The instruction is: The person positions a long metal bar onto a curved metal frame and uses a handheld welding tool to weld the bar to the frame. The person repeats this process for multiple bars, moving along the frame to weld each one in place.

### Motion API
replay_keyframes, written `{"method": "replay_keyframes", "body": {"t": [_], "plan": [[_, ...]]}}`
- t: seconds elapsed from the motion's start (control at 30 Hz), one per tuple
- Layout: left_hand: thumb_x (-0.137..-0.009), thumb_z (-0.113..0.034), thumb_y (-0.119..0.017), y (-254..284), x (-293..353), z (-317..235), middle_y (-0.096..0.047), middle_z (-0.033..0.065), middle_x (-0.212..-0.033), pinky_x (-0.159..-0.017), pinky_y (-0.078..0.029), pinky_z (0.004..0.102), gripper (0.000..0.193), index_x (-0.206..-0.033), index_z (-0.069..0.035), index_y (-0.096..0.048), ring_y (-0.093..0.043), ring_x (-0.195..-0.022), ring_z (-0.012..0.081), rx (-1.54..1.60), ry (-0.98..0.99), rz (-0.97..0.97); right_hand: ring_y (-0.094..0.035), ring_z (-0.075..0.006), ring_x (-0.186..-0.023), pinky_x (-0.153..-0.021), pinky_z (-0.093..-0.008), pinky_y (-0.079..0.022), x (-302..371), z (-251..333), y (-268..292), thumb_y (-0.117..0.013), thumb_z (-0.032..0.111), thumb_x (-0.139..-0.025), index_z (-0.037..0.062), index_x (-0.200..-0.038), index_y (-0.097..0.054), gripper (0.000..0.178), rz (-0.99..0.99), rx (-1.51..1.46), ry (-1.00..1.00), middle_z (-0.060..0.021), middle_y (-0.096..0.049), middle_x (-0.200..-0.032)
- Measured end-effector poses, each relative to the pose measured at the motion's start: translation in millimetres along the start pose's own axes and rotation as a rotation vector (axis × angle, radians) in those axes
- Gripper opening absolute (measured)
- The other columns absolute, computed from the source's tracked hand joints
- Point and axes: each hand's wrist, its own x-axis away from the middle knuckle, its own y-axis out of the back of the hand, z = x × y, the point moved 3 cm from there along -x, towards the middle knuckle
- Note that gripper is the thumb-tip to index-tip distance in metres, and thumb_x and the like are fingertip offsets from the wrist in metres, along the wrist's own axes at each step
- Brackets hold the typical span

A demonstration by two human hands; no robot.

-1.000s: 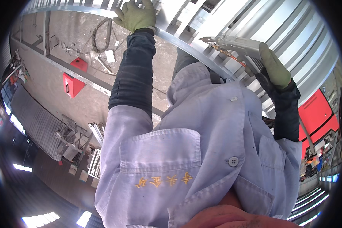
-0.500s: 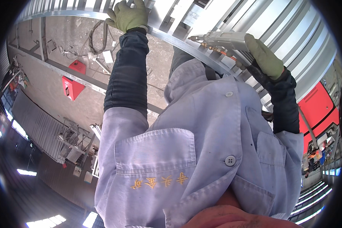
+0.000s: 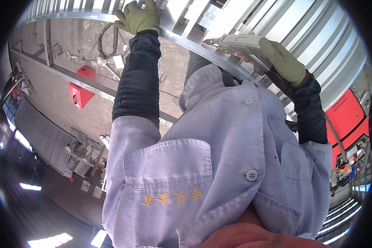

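Note:
My left hand (image 3: 139, 18), in a yellow-green glove, is at the near rail (image 3: 175, 38) of a silvery metal frame. Its bent fingers close over a metal slat (image 3: 161, 18), partly cut off by the upper edge. In my right hand (image 3: 286, 62), gloved alike, is a grey handheld welding gun (image 3: 242, 43), gripped by its rear end. The gun's narrow tip points left, close to the slats just beyond the rail. Reddish and copper-coloured parts (image 3: 235, 54) show along the gun's underside. Further slats (image 3: 310, 37) run across the frame on the right.
Below the frame, on the concrete floor (image 3: 169, 68), lie a red box-like object (image 3: 82, 95), a coiled dark hose (image 3: 107, 43) and scraps. A metal bar (image 3: 70, 76) crosses at left. A large red case (image 3: 347, 111) stands at right.
My right hand and the welding gun have shifted slightly left. My left hand stays at nearly the same place on the frame.

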Motion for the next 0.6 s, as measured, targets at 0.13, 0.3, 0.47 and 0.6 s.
{"method": "replay_keyframes", "body": {"t": [0.13,0.3,0.47,0.6], "plan": [[-0.100,-0.057,-0.058,-1.5,0.7,1.9,-0.069,0.0114,-0.140,-0.124,-0.020,0.0649,0.058,-0.124,-0.006,-0.075,-0.036,-0.155,0.0379,-0.012,0.002,-0.012,-0.065,-0.0112,-0.083,-0.076,-0.0268,-0.057,-1.9,0.6,-2.3,-0.045,0.066,-0.109,-0.0058,-0.149,-0.055,0.082,0.014,-0.028,0.002,-0.0112,-0.073,-0.111],[-0.099,-0.058,-0.058,-5.0,1.1,2.7,-0.070,0.0135,-0.138,-0.123,-0.022,0.0642,0.059,-0.122,-0.006,-0.075,-0.038,-0.154,0.0370,-0.022,-0.022,-0.043,-0.063,-0.0110,-0.081,-0.075,-0.0269,-0.056,-1.8,5.3,-4.2,-0.046,0.066,-0.109,-0.0056,-0.149,-0.055,0.082,0.040,-0.014,0.030,-0.0114,-0.073,-0.110],[-0.099,-0.058,-0.057,19.3,0.5,-14.9,-0.072,0.0168,-0.126,-0.117,-0.028,0.0609,0.058,-0.113,-0.005,-0.075,-0.047,-0.141,0.0365,0.010,0.045,0.118,-0.065,-0.0122,-0.086,-0.078,-0.0277,-0.056,0.1,6.6,-5.0,-0.046,0.065,-0.110,-0.0083,-0.148,-0.054,0.083,-0.003,-0.060,-0.019,-0.0120,-0.071,-0.116],[-0.099,-0.059,-0.057,22.5,0.9,-19.5,-0.072,0.0187,-0.121,-0.116,-0.029,0.0570,0.060,-0.107,-0.002,-0.074,-0.050,-0.136,0.0363,0.039,0.059,0.153,-0.066,-0.0125,-0.088,-0.079,-0.0279,-0.056,0.2,7.4,-3.1,-0.044,0.065,-0.110,-0.0078,-0.149,-0.054,0.083,0.003,0.011,0.024,-0.0117,-0.070,-0.117]]}}
